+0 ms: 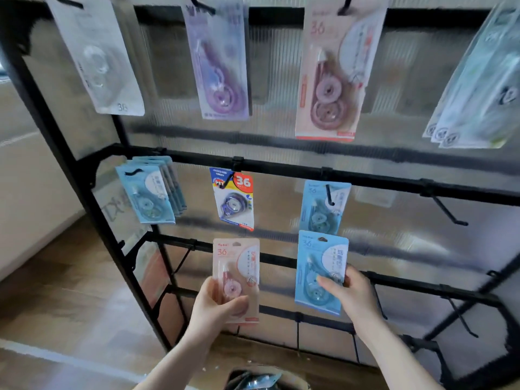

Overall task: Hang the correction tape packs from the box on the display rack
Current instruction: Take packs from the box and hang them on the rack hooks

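With the box (253, 380) at our feet, we hold a pink pack (235, 280) in our left hand (216, 305) and a blue pack (322, 273) in our right hand (350, 291), each grip clamped, next probably threading the blue one's hole onto the hook (329, 194) above, on the black rack (365, 180) over wood floor (70, 291).

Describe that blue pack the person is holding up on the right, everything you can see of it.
The light blue correction tape pack is a flat rectangular card with a clear blister over a blue tape dispenser. "36" is printed near its top left, a white panel with characters sits on the right, and a hang hole is cut at the top centre. It is held upright in front of the rack, just below a matching blue pack already on a hook. The right hand pinches its lower right edge.
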Demonstrator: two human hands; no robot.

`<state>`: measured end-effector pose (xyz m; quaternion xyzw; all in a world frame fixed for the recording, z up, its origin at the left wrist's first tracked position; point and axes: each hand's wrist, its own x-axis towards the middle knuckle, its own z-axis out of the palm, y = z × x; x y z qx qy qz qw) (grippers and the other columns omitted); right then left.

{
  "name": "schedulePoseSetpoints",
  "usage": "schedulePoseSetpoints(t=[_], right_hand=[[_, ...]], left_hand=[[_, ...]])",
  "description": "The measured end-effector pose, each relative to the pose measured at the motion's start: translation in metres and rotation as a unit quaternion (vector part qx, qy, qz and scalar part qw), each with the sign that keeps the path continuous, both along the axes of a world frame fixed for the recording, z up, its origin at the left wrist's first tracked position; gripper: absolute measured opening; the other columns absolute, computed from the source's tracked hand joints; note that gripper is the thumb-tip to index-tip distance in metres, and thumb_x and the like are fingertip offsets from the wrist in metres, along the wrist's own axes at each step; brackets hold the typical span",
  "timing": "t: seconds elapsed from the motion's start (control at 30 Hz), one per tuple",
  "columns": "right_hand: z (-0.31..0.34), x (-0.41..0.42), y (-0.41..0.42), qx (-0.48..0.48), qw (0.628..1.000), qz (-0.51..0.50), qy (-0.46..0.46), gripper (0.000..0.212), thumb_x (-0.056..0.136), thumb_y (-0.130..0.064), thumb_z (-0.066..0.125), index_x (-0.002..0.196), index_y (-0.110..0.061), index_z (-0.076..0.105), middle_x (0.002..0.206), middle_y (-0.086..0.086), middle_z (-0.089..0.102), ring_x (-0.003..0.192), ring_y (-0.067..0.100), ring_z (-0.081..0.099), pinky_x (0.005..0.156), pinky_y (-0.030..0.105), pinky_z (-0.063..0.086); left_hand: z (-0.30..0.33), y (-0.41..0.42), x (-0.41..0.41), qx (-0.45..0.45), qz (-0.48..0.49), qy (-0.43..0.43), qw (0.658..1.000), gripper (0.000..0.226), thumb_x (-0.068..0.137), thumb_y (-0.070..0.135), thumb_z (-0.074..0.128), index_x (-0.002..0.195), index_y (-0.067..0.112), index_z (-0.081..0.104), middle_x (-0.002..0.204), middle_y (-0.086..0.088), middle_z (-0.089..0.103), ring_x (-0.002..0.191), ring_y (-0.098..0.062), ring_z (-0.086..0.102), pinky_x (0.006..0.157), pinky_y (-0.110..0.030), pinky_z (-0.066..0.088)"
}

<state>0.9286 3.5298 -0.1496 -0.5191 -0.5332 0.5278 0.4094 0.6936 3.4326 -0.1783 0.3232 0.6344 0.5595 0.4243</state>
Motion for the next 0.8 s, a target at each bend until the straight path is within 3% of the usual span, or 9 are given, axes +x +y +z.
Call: schedulePoseSetpoints(t=[0.1,0.23,0.3,0.37,0.5,0.8], right_hand=[[0.023,0.005,0.002,0.018,1.0,0.001,0.01,0.024,0.079,-0.004,0.073,0.093,-0.022,0.065,0.097,-0.002,0.071,0.091,0.017,0.068,0.078,0.038,0.056],[0.049,0.008,0.001,0.047,0.999,-0.005,0.025,0.022,0.08,-0.002,0.071,0.087,-0.022,0.063,0.094,-0.005,0.07,0.081,0.005,0.066,0.057,0.015,0.05],[0.059,0.009,0.0,0.059,0.998,0.001,0.026,0.024,0.083,-0.002,0.067,0.086,-0.026,0.062,0.091,-0.01,0.068,0.077,-0.001,0.063,0.053,0.011,0.046],[0.065,0.01,0.001,0.066,0.997,0.009,0.028,0.027,0.084,-0.002,0.065,0.085,-0.029,0.06,0.088,-0.016,0.066,0.073,-0.006,0.063,0.053,0.011,0.046],[0.068,0.011,0.002,0.07,0.997,0.02,0.022,0.027,0.085,-0.002,0.064,0.088,-0.029,0.06,0.09,-0.018,0.065,0.072,-0.012,0.063,0.054,0.011,0.047],[0.066,0.01,0.014,0.07,0.997,0.014,0.03,0.009,0.093,-0.013,0.056,0.091,-0.019,0.063,0.092,-0.007,0.068,0.072,-0.007,0.064,0.052,0.012,0.046]], left_hand=[[0.017,0.005,0.003,0.019,-0.003,0.006,1.0,0.055,0.051,0.016,0.082,0.099,0.009,0.056,0.088,-0.005,0.072,0.082,-0.02,0.07,0.069,-0.031,0.058],[0.033,0.011,0.008,0.043,0.003,0.017,0.999,0.053,0.049,0.014,0.08,0.095,0.002,0.056,0.083,-0.008,0.07,0.07,-0.013,0.066,0.061,-0.023,0.055],[0.038,0.015,0.01,0.049,0.005,0.019,0.999,0.049,0.05,0.01,0.08,0.092,-0.001,0.056,0.074,-0.005,0.068,0.063,-0.008,0.063,0.055,-0.019,0.051],[0.04,0.018,0.011,0.054,0.003,0.015,0.998,0.048,0.052,0.005,0.084,0.091,-0.002,0.056,0.068,-0.002,0.069,0.061,-0.006,0.063,0.053,-0.018,0.05],[0.04,0.022,0.014,0.049,0.0,0.003,0.999,0.07,0.034,0.023,0.085,0.092,-0.001,0.055,0.074,-0.005,0.071,0.067,-0.013,0.067,0.056,-0.025,0.053],[0.041,0.025,0.018,0.046,-0.012,0.0,0.999,0.058,0.044,0.009,0.081,0.096,-0.003,0.056,0.077,-0.008,0.072,0.068,-0.015,0.068,0.054,-0.021,0.053]])
